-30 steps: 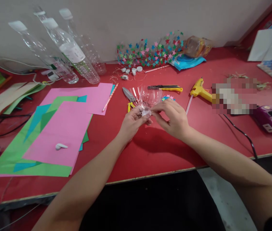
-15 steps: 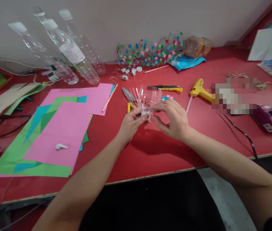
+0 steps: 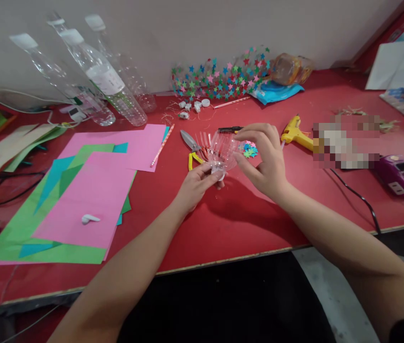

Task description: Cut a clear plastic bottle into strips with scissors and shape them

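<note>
My left hand (image 3: 195, 188) grips a clear plastic bottle top (image 3: 219, 151) near its neck. The bottle top's wall is cut into thin strips that fan out away from me. To its right, my right hand (image 3: 264, 159) is raised with thumb and fingers apart, curved and holding nothing; whether a fingertip brushes a strip I cannot tell. Behind the bottle top lie scissors (image 3: 192, 151) with yellow handles. A cutter knife (image 3: 229, 129) is partly hidden by my right hand. Small coloured paper stars (image 3: 250, 149) sit beside the strips.
Pink and green paper sheets (image 3: 91, 190) lie at left, with a white earbud (image 3: 90, 219) on top. Clear bottles (image 3: 107, 78) stand behind them. Star-covered plastic (image 3: 219, 78) rests along the wall. At right are a yellow glue gun (image 3: 300, 136) and a purple power strip (image 3: 402, 176).
My right hand has drawn back to the right from the bottle top, and its fingers have spread. My left hand keeps its hold at nearly the same spot.
</note>
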`<state>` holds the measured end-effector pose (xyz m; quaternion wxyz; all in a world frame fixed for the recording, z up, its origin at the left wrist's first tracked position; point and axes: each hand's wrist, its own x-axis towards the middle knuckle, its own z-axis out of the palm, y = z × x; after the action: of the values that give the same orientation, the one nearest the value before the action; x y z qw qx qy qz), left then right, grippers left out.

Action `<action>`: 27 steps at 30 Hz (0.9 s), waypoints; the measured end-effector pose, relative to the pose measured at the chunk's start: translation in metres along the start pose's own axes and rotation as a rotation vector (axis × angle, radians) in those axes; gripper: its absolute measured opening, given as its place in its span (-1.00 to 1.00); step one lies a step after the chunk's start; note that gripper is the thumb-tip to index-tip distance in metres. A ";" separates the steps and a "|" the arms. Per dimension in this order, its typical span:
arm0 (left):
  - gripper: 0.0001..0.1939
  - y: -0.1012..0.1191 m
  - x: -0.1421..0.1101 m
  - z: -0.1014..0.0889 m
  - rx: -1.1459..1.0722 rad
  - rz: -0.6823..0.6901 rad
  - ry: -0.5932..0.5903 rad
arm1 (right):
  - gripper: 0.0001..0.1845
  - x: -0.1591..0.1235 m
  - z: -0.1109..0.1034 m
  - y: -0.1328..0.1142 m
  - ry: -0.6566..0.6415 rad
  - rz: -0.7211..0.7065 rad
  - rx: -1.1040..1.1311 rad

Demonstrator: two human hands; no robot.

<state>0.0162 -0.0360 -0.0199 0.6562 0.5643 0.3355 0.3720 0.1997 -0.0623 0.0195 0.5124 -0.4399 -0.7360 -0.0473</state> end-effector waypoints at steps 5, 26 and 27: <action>-0.67 -0.001 0.000 0.001 -0.008 0.000 0.005 | -0.86 0.000 0.000 0.000 0.015 0.014 0.016; -0.68 0.004 0.004 0.000 -0.147 -0.058 0.193 | -0.88 -0.005 0.001 -0.005 0.012 -0.115 0.039; -0.68 0.004 0.004 0.000 -0.167 -0.061 0.190 | -0.87 -0.007 0.003 -0.006 -0.038 -0.121 0.110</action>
<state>0.0175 -0.0322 -0.0159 0.6772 0.4593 0.3810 0.4305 0.1939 -0.0685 0.0151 0.5177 -0.3668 -0.7724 -0.0294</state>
